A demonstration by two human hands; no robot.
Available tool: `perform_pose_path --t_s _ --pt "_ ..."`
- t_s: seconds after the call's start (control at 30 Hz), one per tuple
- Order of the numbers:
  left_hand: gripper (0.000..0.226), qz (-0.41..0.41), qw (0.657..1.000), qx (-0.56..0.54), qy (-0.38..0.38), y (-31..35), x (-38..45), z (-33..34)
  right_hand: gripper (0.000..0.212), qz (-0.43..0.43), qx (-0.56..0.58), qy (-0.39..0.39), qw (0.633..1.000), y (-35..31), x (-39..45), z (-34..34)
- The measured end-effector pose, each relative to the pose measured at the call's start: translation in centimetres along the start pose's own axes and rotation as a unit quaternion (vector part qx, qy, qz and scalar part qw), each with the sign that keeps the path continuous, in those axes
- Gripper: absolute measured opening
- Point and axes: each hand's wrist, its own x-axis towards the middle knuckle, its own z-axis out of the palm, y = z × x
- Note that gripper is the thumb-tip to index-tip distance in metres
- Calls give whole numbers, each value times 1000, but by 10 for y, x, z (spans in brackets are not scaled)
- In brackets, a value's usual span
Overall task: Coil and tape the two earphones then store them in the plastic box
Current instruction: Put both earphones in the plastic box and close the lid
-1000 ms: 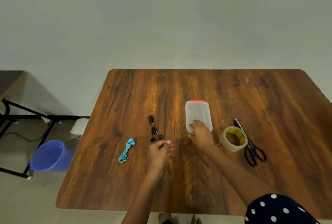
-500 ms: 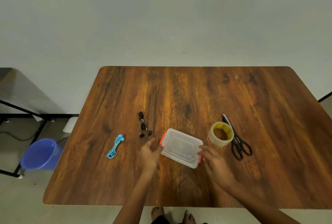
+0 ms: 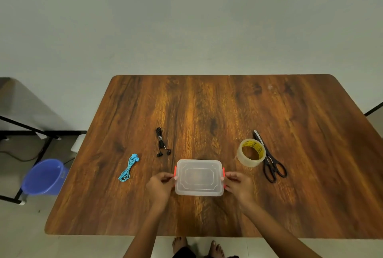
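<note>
A clear plastic box [image 3: 199, 177] with its lid on and red clips at both short ends lies on the wooden table [image 3: 228, 112] near the front. My left hand [image 3: 160, 186] pinches the left clip and my right hand [image 3: 238, 185] pinches the right clip. Black earphones [image 3: 161, 142] lie bundled behind the box to the left. Blue earphones [image 3: 128, 167] lie coiled further left. A roll of clear tape [image 3: 251, 152] stands right of the box, with black scissors [image 3: 269, 160] beside it.
A blue bucket [image 3: 44, 177] stands on the floor left of the table, by a black metal frame [image 3: 24, 133]. My bare feet [image 3: 196, 245] show under the table's front edge.
The box has been pulled from mid-table toward the front edge and turned sideways. Both hands now hold its end clips; earlier only the right hand touched it.
</note>
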Motion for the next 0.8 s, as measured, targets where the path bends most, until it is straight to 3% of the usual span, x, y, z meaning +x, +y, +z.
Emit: perform_pose_path --t_s 0.2,0.33,0.5,0.67,0.8 --pt "13 -27 999 -33 -13 -10 1 -3 21 97 95 -21 991 -1 2 -5" --pt "15 -39 998 -42 -2 -12 3 -3 12 108 97 -10 989 2 6 -5" --pt "20 -55 998 -24 -13 -18 1 -6 22 99 68 -11 993 7 8 -7" --pt "28 -12 996 45 71 -8 -11 -7 23 -37 -123 23 991 5 3 -8" --pt "25 55 998 6 35 1 -20 -5 23 -133 -198 -26 971 3 -2 -9"
